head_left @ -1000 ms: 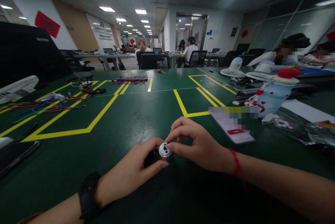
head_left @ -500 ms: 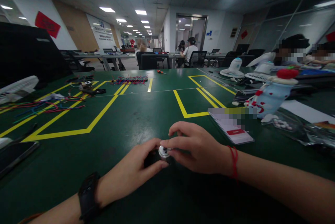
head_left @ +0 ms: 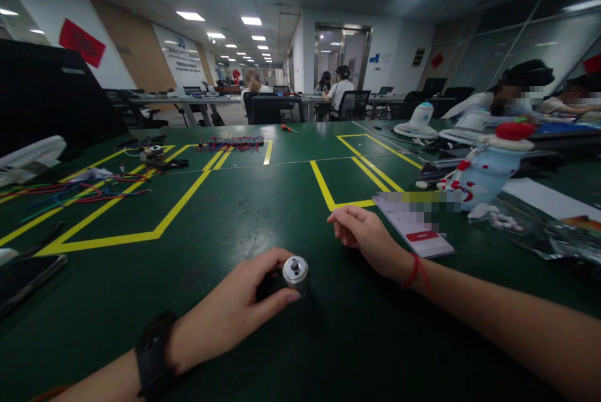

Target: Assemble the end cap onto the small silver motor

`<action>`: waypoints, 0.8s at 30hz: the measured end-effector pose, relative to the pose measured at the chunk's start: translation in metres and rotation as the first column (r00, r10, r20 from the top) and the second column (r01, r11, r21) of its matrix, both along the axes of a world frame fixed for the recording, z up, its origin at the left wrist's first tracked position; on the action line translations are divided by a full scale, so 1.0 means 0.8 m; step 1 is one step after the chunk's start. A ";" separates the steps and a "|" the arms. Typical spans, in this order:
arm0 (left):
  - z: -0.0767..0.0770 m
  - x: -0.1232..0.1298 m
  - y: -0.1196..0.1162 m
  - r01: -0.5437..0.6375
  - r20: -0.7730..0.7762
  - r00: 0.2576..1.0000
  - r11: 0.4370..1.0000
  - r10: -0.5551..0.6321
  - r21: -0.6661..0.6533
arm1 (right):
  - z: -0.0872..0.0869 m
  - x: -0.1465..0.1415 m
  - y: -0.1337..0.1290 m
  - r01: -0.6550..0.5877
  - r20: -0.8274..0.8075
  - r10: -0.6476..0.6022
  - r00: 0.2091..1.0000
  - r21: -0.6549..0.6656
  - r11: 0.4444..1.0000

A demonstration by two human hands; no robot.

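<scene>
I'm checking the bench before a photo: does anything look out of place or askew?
Far off, left of centre, a wire tangle sprawls over yellow tape, untidy against its straight lines. The metal cylinder in the left hand looks upright. I see no spill or damage.

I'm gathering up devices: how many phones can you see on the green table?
2: a flat rectangular phone with a lit pale screen, beside the right hand; and a flat dark-screened phone at the picture's left edge. Others may be hidden.
</scene>
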State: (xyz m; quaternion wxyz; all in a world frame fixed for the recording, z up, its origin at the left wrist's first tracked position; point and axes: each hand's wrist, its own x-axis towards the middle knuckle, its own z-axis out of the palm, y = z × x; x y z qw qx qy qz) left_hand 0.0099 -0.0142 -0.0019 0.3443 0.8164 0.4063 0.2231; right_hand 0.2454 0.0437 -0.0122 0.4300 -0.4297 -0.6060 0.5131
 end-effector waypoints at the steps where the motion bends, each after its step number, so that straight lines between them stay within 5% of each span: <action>1: 0.000 0.000 0.000 -0.001 -0.003 1.000 1.000 0.001 -0.003 | -0.004 0.002 0.004 0.008 -0.035 -0.010 0.999 -0.036 0.999; 14: -0.002 0.001 0.001 -0.010 -0.024 1.000 1.000 0.010 0.000 | -0.001 0.000 -0.002 -0.084 0.169 0.071 0.983 0.073 0.994; 19: -0.001 0.001 0.001 -0.010 -0.016 1.000 1.000 0.010 0.007 | 0.012 -0.009 -0.010 -0.318 0.407 0.251 0.878 0.104 0.942; 21: -0.001 0.001 0.001 -0.015 -0.021 1.000 1.000 0.015 0.012 | 0.020 -0.015 -0.017 -0.383 0.413 0.327 0.850 0.058 0.922; 24: -0.002 0.001 0.001 -0.018 -0.023 1.000 0.999 0.018 0.028 | 0.029 -0.025 -0.031 -0.326 0.354 0.260 0.898 0.140 0.935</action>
